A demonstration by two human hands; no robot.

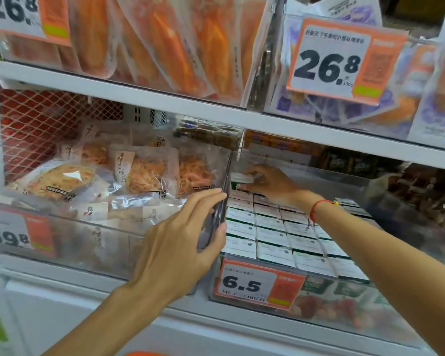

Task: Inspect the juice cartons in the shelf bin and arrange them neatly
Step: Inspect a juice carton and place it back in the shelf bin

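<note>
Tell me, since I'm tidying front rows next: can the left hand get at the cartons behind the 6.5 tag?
Probably yes: left hand rests on the divider beside the open-topped cartons.

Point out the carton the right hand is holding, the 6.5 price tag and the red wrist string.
carton (240, 178), head view, white top edge left of the fingers.
6.5 price tag (244, 281), head view, on the digits.
red wrist string (316, 208), head view, across the wrist.

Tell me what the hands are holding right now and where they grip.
The right hand pinches a juice carton by its top at the bin's back. The left hand grips the clear bin divider along its upper edge.
</note>
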